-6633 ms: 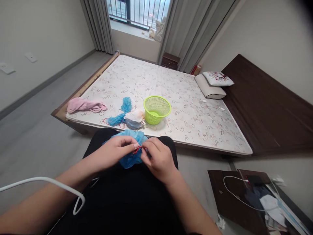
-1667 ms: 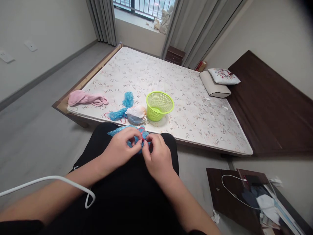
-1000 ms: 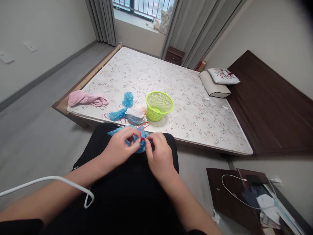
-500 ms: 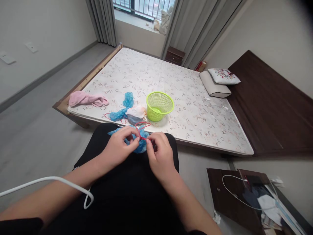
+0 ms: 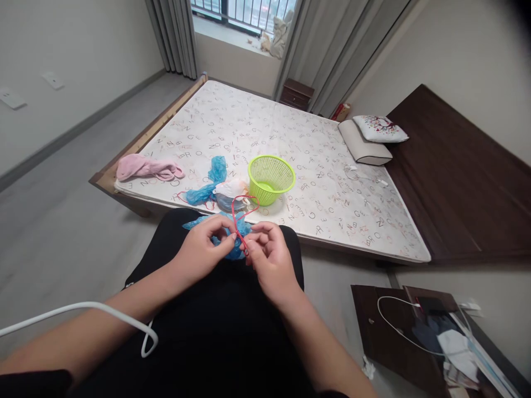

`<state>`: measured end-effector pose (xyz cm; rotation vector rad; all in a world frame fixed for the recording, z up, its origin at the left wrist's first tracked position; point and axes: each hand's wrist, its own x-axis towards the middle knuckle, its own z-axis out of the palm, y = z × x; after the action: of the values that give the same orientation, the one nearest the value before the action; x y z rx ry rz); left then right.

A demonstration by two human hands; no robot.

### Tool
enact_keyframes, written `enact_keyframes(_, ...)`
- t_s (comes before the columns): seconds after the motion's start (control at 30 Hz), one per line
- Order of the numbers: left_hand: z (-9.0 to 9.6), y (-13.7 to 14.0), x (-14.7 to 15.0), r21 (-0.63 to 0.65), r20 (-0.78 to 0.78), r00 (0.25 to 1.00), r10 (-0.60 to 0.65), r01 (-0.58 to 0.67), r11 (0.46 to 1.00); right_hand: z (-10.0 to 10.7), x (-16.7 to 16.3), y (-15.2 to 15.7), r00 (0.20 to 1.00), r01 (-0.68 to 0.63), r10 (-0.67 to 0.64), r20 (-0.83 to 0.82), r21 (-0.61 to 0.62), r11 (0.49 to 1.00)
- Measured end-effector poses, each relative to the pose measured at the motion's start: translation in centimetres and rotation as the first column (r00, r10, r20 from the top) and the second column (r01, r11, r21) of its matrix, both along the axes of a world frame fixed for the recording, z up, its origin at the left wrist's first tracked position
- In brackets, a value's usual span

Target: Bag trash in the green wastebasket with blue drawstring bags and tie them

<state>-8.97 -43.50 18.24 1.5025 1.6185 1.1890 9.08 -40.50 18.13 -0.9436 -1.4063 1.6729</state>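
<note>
Between my hands is a thin red string (image 5: 233, 207) with a loop standing up above my fingers. My left hand (image 5: 209, 243) pinches the string between thumb and forefinger. My right hand (image 5: 269, 262) has its thumb and forefinger closed on the string's lower part, its other fingers curled. Beneath them a crumpled blue plastic bag (image 5: 238, 223) lies on my lap, partly hidden by my hands. Just beyond, at the bed's near edge, are another blue plastic bag (image 5: 201, 194), a white plastic bag (image 5: 230, 188) and a green basket (image 5: 271, 174).
A pink cloth (image 5: 147, 167) lies at the left of the mattress (image 5: 315, 149). Pillows (image 5: 365, 143) rest by the dark headboard (image 5: 448, 182). A white cable (image 5: 95, 305) runs across my left forearm. A dark cabinet (image 5: 381, 326) with items on it stands at lower right.
My right hand has shifted slightly down, drawing the string from roughly level to slanting between my hands. The red loop stands higher and wider. My left hand has barely moved.
</note>
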Motion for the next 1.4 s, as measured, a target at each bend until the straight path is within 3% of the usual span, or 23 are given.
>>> enact_keyframes(0.13,-0.1,-0.1,-0.1,0.058,-0.072,0.997,-0.028,0.032,0.998,0.2,0.1,0.3,0.984,-0.058,0.055,0.170,0.015,0.998)
enact_keyframes(0.3,-0.3,0.0,-0.5,0.047,-0.070,0.997,0.034,-0.031,0.998,0.8,1.0,1.0,0.959,-0.005,-0.030,0.282,0.124,0.992)
enact_keyframes(0.4,-0.7,0.1,-0.8,0.012,-0.007,0.997,0.073,-0.073,0.997,0.6,1.8,1.6,0.983,-0.026,0.022,0.184,0.023,0.999)
enact_keyframes(0.53,-1.0,0.1,-0.9,-0.027,0.058,0.994,0.091,-0.090,0.996,0.2,2.2,1.9,0.985,-0.169,0.172,0.017,-0.098,0.981)
enact_keyframes(0.67,-0.9,0.0,-0.9,0.009,0.005,0.999,0.041,-0.041,0.999,0.5,1.9,1.4,0.942,-0.215,0.215,0.257,-0.026,0.976)
enact_keyframes(0.73,-0.9,0.0,-0.9,0.015,-0.012,0.999,0.036,-0.035,0.999,0.6,1.9,1.2,0.949,-0.187,0.162,0.271,0.069,0.980)
enact_keyframes(0.9,-1.5,0.3,-1.4,-0.070,0.125,0.987,0.099,-0.091,0.993,1.1,2.5,1.5,0.996,0.085,-0.077,-0.045,0.233,0.969)
enact_keyframes(1.0,-1.7,0.6,-1.5,-0.117,0.201,0.972,0.124,-0.102,0.988,1.7,3.0,2.0,0.963,0.178,-0.133,-0.236,0.183,0.967)
enact_keyframes(1.13,-1.5,0.5,-1.2,-0.112,0.210,0.971,0.111,-0.089,0.990,1.9,3.0,2.4,0.929,0.191,-0.173,-0.327,0.022,0.981)
enact_keyframes(1.23,-1.1,0.3,-1.0,-0.070,0.157,0.983,0.091,-0.081,0.994,1.3,2.8,2.5,0.949,0.161,-0.184,-0.258,-0.107,0.981)
enact_keyframes(1.3,-1.0,0.2,-0.9,-0.033,0.107,0.991,0.079,-0.076,0.997,0.7,2.6,2.5,0.983,0.097,-0.119,-0.141,-0.158,0.983)
enact_keyframes(1.4,-0.8,0.1,-0.9,0.006,0.054,0.996,0.068,-0.068,0.998,0.4,2.2,2.2,0.993,-0.007,0.017,0.118,-0.089,0.996)
